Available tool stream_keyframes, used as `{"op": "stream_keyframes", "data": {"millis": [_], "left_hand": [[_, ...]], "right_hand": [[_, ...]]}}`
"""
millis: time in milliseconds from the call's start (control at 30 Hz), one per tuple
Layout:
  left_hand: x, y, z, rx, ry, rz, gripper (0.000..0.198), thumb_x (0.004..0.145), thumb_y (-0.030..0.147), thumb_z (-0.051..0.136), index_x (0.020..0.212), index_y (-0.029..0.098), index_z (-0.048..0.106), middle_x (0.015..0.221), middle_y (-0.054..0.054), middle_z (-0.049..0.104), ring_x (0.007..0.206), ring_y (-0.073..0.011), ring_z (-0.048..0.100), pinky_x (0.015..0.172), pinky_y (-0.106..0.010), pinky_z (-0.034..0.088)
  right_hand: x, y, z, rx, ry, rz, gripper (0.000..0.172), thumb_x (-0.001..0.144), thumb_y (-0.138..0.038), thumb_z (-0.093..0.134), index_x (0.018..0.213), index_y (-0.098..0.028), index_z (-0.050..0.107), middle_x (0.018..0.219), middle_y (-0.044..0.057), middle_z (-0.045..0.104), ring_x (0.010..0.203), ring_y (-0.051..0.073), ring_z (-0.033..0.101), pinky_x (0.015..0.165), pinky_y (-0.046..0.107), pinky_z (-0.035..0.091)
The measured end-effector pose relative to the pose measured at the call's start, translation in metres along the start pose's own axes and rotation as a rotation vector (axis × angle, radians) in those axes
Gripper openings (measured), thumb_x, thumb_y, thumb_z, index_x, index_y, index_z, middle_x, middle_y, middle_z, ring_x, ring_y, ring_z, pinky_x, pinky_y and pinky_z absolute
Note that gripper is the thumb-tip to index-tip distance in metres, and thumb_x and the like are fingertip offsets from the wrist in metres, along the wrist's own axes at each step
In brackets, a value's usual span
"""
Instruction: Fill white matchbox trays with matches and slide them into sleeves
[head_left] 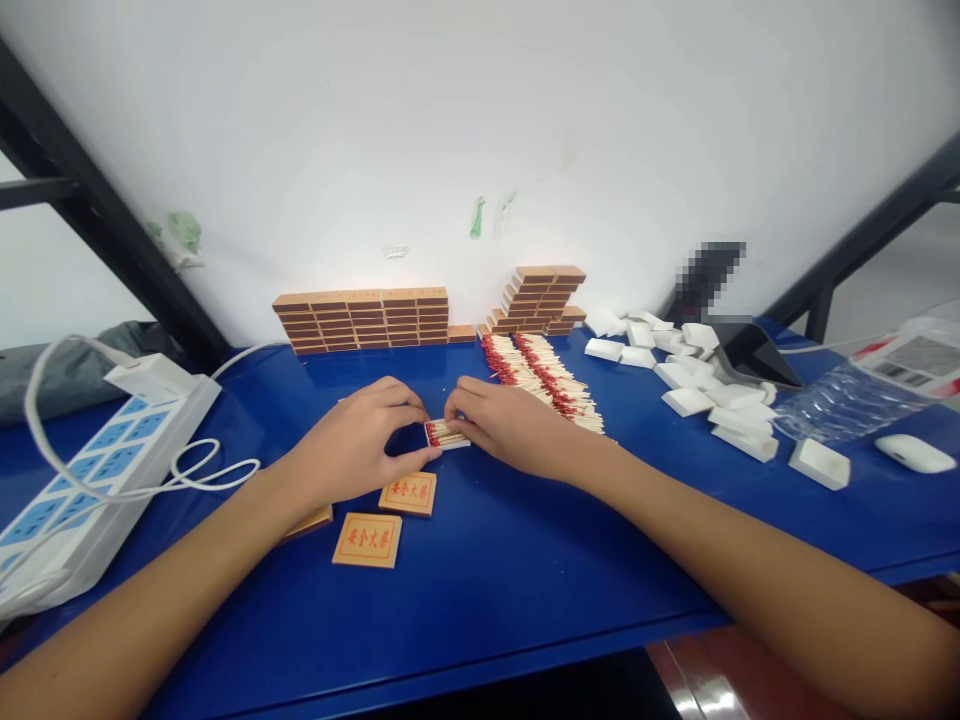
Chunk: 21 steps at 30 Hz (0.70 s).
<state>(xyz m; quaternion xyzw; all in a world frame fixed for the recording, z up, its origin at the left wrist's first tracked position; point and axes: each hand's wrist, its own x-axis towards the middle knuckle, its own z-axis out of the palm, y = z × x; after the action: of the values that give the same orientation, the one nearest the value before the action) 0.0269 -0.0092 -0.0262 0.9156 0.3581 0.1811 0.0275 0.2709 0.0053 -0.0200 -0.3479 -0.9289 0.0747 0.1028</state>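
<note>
A small white matchbox tray (456, 445) filled with red-tipped matches (442, 434) lies on the blue table between my hands. My left hand (364, 435) has thumb and fingers around its left end. Over the tray's right part, my right hand (514, 425) has its fingers bent down onto the matches, with the fingertips partly hidden. Below my left hand lie orange matchbox sleeves with red characters, one nearer sleeve (367, 540) and another sleeve (409, 493) behind it. More sleeves (309, 522) are partly covered by my left wrist.
Behind my right hand spreads a pile of loose matches (551, 375). Stacked matchboxes (364, 320) and a stepped stack (540, 300) line the wall. White trays (690, 370) lie scattered at right, near a plastic wrapper (847, 400). A power strip (112, 480) with cables sits left.
</note>
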Motion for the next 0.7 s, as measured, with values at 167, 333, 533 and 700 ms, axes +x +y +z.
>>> {"op": "stream_keyframes", "data": {"millis": [167,333,533,700], "left_hand": [[0.0,0.0,0.0,0.013,-0.002,-0.005,0.033,0.099,0.048,0.069,0.107,0.018,0.079,0.114,-0.01,0.073,0.113,-0.0271,0.065,0.097,-0.043,0.057],[0.0,0.002,-0.001,0.006,-0.018,-0.015,0.033,0.099,0.049,0.068,0.108,0.019,0.079,0.115,-0.01,0.072,0.115,-0.0272,0.064,0.097,-0.042,0.056],[0.0,-0.001,-0.008,0.009,-0.013,-0.021,0.036,0.1,0.048,0.067,0.117,0.018,0.076,0.116,-0.01,0.072,0.114,-0.0271,0.063,0.097,-0.042,0.054],[0.001,0.004,-0.035,-0.017,-0.045,-0.128,0.042,0.089,0.062,0.073,0.091,0.021,0.076,0.091,-0.006,0.069,0.091,-0.0238,0.063,0.077,-0.037,0.051]], "right_hand": [[-0.004,0.003,0.002,0.04,0.043,-0.011,0.02,0.111,-0.023,0.049,0.108,-0.015,0.066,0.107,0.007,0.063,0.081,0.016,0.059,0.074,0.03,0.041],[-0.005,0.005,0.009,0.113,0.135,0.008,0.01,0.106,-0.026,0.062,0.103,-0.017,0.065,0.102,0.004,0.064,0.075,0.014,0.055,0.069,0.029,0.038],[-0.008,0.004,0.01,0.158,0.227,0.01,0.016,0.106,-0.034,0.062,0.104,-0.019,0.066,0.102,0.005,0.063,0.082,0.017,0.058,0.073,0.032,0.044],[-0.013,0.009,0.004,0.158,0.161,-0.068,0.038,0.096,-0.043,0.076,0.123,-0.017,0.067,0.117,0.012,0.063,0.111,0.027,0.059,0.094,0.041,0.051]]}}
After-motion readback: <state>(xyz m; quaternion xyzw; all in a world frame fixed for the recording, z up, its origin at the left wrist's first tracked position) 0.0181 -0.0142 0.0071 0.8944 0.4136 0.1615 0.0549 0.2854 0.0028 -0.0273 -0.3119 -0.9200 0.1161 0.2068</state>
